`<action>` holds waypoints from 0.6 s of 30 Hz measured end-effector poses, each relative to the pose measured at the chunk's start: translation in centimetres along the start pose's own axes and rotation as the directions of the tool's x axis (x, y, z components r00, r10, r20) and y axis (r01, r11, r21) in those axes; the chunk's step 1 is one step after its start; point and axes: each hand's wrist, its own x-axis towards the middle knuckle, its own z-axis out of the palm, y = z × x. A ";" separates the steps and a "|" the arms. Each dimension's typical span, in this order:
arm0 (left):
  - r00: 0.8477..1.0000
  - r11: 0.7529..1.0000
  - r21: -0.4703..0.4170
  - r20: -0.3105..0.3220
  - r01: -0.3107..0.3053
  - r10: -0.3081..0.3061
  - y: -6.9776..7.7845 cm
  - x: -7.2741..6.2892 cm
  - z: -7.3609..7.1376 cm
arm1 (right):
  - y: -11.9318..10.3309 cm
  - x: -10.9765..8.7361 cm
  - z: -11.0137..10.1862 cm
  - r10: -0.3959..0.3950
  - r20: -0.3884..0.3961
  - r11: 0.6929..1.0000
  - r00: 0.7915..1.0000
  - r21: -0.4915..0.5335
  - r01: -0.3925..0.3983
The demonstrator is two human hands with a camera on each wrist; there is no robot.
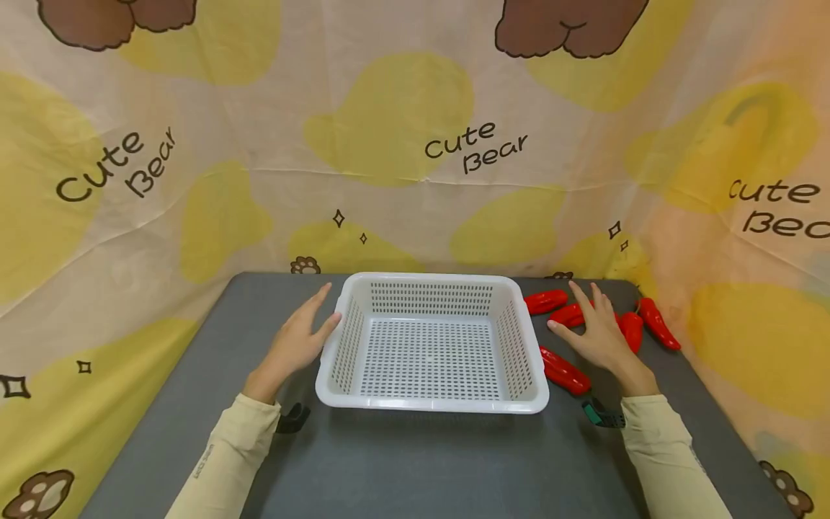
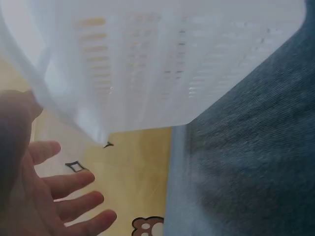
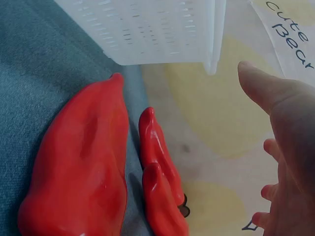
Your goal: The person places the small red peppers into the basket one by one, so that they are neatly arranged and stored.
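Note:
A white plastic basket (image 1: 431, 405) with slotted walls stands on the grey table, nothing inside it. Beside its left rim is my left hand (image 1: 300, 339), fingers spread and thumb tip close to the rim; the left wrist view shows the basket wall (image 2: 147, 64) above the extended fingers. My right hand (image 1: 599, 339) hovers to the right of the basket, over several red peppers, with its fingers straight and apart. In the right wrist view a large red pepper (image 3: 81, 167) lies on the cloth, and the right thumb (image 3: 261, 88) points toward the basket corner. Neither hand holds anything.
Red peppers lie right of the basket, one (image 1: 564, 371) near its right wall and another (image 1: 658, 324) farthest right by the table edge. The grey table (image 1: 415, 468) is bounded behind and at the sides by a printed yellow curtain (image 1: 415, 122).

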 end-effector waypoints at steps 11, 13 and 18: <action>0.999 0.989 -0.142 0.008 -0.042 0.044 0.1 -0.6 1.6 | -0.1 -0.5 -0.3 -0.025 0.049 1.000 0.999 -0.002 0.025; 0.999 0.980 -0.196 0.031 -0.031 0.038 0.0 -0.7 1.8 | 0.0 -0.7 -0.3 -0.032 0.065 0.999 0.997 0.004 0.032; 0.996 0.945 -0.322 0.061 -0.048 0.071 -0.2 -0.7 2.1 | 0.2 -1.1 -0.2 -0.077 0.081 0.997 0.994 0.037 0.074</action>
